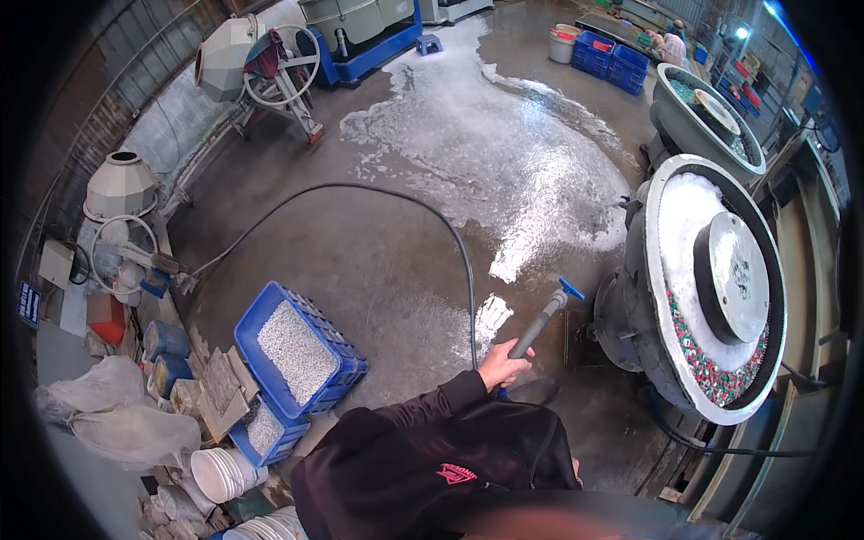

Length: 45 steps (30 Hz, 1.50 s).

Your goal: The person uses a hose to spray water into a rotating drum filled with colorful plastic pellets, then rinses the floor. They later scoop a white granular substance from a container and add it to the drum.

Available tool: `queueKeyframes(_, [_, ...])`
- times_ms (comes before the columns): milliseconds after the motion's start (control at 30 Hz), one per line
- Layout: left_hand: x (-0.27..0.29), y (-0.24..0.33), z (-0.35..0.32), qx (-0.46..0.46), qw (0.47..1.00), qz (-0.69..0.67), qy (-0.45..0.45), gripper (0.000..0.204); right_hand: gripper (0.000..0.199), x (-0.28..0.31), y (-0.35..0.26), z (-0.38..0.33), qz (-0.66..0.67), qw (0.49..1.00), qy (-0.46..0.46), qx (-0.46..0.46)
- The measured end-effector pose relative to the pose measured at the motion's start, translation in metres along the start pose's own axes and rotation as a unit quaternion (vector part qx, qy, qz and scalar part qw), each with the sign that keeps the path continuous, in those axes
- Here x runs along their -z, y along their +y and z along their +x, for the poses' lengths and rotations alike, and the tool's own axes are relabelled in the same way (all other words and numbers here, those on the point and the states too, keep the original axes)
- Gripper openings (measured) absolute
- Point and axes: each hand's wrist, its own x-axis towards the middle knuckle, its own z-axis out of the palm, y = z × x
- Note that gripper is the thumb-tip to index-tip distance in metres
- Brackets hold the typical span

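Observation:
My left hand (504,365) is closed around a grey pipe (538,328) that slants up and to the right. A blue valve handle (571,289) sits at its far end. A black hose (457,236) curves over the floor and runs down beside this hand. At the right edge of my dark jacket a sliver of skin shows, seemingly my right hand (577,468); its fingers are hidden. Right of the pipe stands a round tub machine (621,315), holding white foam (684,225) and small red, green and white pieces (715,369) around a central drum (740,277).
Foamy water (504,135) spreads over the floor ahead. Left stand a blue crate (346,364) of whitish pellets, white buckets (220,475) and a wheeled mixing drum (225,58). A second tub machine (670,112) is at far right, near blue crates (610,61). People (670,45) are beyond.

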Motion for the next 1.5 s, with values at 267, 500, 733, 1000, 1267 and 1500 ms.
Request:
queueKeyframes(267, [0.026, 0.012, -0.007, 0.007, 1.0, 0.001, -0.007, 0.023, 0.019, -0.027, -0.062, -0.021, 0.058, 0.997, 0.001, -0.05])
queueKeyframes(500, [0.05, 0.019, -0.011, 0.004, 1.0, -0.021, 0.008, 0.024, 0.019, -0.053, -0.022, -0.003, 0.015, 0.999, 0.013, -0.033])
queueKeyframes(733, [0.053, 0.02, -0.007, -0.006, 0.998, -0.044, 0.036, 0.025, 0.023, -0.059, -0.02, 0.002, 0.048, 0.996, 0.028, -0.068])
queueKeyframes(1000, [0.016, 0.01, 0.01, 0.004, 0.999, -0.025, 0.026, 0.026, 0.025, -0.036, -0.037, -0.011, 0.199, 0.973, 0.027, -0.116])
queueKeyframes(1267, [-0.036, -0.011, 0.024, 0.033, 0.999, 0.012, 0.023, 0.022, 0.027, 0.003, 0.008, -0.04, 0.236, 0.942, 0.091, -0.221])
queueKeyframes(1500, [-0.076, -0.032, 0.03, 0.037, 0.999, 0.033, 0.014, 0.019, 0.036, 0.023, 0.035, -0.048, 0.233, 0.954, 0.033, -0.183])
